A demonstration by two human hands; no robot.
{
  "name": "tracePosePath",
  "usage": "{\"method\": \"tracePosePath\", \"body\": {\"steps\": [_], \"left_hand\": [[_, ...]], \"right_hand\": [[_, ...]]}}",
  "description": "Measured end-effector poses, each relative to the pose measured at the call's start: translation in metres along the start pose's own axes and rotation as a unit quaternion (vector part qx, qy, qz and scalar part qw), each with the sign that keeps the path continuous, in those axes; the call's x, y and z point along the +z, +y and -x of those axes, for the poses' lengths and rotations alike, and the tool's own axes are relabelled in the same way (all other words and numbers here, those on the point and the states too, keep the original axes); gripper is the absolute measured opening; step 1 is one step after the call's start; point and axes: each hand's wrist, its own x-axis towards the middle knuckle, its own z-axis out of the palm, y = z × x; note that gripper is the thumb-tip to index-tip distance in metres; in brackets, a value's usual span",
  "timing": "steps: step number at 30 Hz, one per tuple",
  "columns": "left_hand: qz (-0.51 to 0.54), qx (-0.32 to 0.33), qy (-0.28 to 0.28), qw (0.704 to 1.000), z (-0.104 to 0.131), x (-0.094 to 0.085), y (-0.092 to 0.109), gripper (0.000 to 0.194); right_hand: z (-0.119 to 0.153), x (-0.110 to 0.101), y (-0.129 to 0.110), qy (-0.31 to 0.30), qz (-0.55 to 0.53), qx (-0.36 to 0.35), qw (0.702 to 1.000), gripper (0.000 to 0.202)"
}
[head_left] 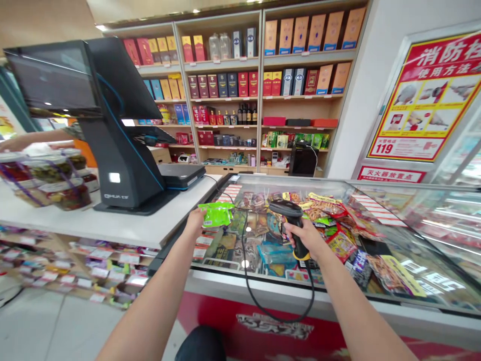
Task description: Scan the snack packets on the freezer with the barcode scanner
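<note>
My left hand (195, 221) is closed on the edge of a bright green packet (218, 214), held above the left end of the glass-topped freezer (240, 273). My right hand (305, 236) wraps round the grip of a black barcode scanner (287, 207), whose head points left toward the packet. A black cable (246, 271) hangs from the scanner's grip in a loop over the freezer's front. Snack packets (341, 240) lie heaped on the glass just right of the scanner.
A point-of-sale terminal (126, 135) stands on the white counter (154, 230) at left, beside stacked jars (67, 193). Another person's arm (33, 139) reaches in behind them. Shelves of boxes (225, 85) line the back wall. A low shelf of goods (108, 271) sits under the counter.
</note>
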Motion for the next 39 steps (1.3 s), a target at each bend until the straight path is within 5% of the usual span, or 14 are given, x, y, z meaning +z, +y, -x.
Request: {"method": "tracePosePath", "body": {"steps": [2,5,7,10,14,16,20,23,26,32,39], "left_hand": [[-0.142,0.065,0.023,0.987,0.005,-0.009,-0.001,0.019],[-0.335,0.234,0.053,0.911,0.016,-0.014,0.002,0.034],[-0.412,0.322,0.062,0.850,0.023,-0.008,0.003,0.040],[-0.433,0.376,0.035,0.819,0.033,0.016,0.003,0.036],[-0.377,0.384,-0.060,0.841,0.053,0.074,-0.004,0.017],[-0.353,0.335,-0.130,0.864,0.067,0.109,-0.011,0.006],[-0.347,0.193,-0.283,0.873,0.098,0.182,-0.028,0.036],[-0.327,0.132,-0.290,0.890,0.113,0.229,-0.038,0.042],[-0.288,0.068,-0.232,0.927,0.117,0.263,-0.046,0.040],[-0.215,0.012,-0.199,0.956,0.110,0.288,-0.060,0.039],[-0.044,0.040,-0.173,0.983,0.091,0.257,-0.055,0.019]], "right_hand": [[0.002,0.000,0.000,0.002,-0.002,0.000,1.000,0.036],[0.005,0.000,0.000,0.010,-0.002,0.004,1.000,0.034],[0.007,-0.001,0.002,0.016,-0.004,0.003,1.000,0.032],[0.008,-0.004,0.004,0.025,-0.008,0.004,1.000,0.031],[0.009,-0.012,0.004,0.044,-0.025,0.014,0.999,0.033],[0.011,-0.017,0.002,0.065,-0.033,0.007,0.997,0.033],[0.017,-0.032,-0.002,0.127,-0.034,-0.024,0.991,0.034],[0.023,-0.047,-0.002,0.174,-0.036,-0.042,0.983,0.034],[0.030,-0.064,-0.001,0.201,-0.041,-0.055,0.977,0.037],[0.042,-0.087,-0.004,0.229,-0.058,-0.048,0.970,0.042],[0.050,-0.094,-0.004,0.218,-0.055,-0.038,0.974,0.039]]}}
